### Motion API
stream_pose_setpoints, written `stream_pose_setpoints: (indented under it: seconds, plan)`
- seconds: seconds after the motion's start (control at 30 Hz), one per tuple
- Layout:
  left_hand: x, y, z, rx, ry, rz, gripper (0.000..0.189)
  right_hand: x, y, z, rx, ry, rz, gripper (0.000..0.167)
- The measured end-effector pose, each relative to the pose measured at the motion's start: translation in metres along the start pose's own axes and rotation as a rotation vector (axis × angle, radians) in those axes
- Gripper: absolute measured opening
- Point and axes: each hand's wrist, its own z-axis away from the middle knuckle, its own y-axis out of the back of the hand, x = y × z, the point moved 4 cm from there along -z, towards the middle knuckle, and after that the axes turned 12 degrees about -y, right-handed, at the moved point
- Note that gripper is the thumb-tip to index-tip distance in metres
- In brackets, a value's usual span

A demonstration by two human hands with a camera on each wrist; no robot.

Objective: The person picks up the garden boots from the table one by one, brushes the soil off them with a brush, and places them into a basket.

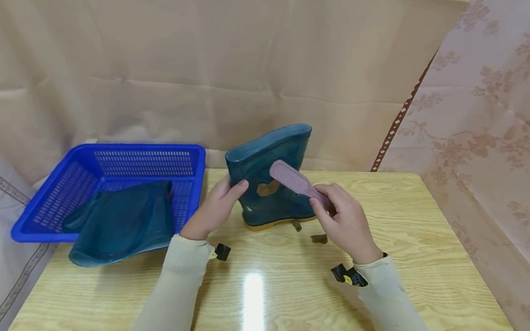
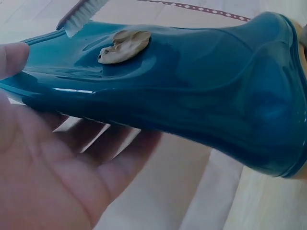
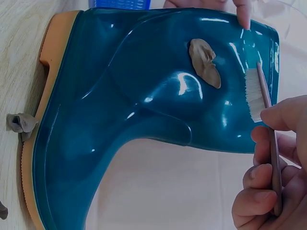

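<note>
The left hand (image 1: 214,207) covers the near edge of the upright teal boot's (image 1: 272,178) shaft, the brush (image 1: 294,180) handle disappears inside the right hand (image 1: 343,221), and the second boot's (image 1: 121,224) far end is hidden by the blue basket (image 1: 43,222) wall.

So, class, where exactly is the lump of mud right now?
In the head view the lump of mud is stuck on the shaft of the upright teal boot, mid-table, between the left hand and the brush in the right hand.
</note>
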Motion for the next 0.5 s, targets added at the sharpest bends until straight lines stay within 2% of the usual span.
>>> stream_pose_setpoints:
  seconds: [0.17, 0.23, 0.33, 0.5]
  plan:
    - [0.004, 0.009, 0.001, 0.078, 0.106, -0.147, 0.054, 0.001, 0.0, -0.001, -0.004, -0.008, -0.011, 0.028]
    - [0.006, 0.012, 0.002, 0.088, 0.126, -0.185, 0.05, 0.001, 0.0, -0.001, -0.013, -0.018, -0.021, 0.03]
    - [0.011, 0.015, 0.004, 0.081, 0.106, -0.222, 0.046, -0.001, -0.001, 0.0, -0.028, -0.013, -0.038, 0.029]
    - [0.02, 0.018, 0.004, 0.075, 0.024, -0.339, 0.031, -0.007, -0.004, 0.002, -0.049, 0.055, -0.01, 0.03]
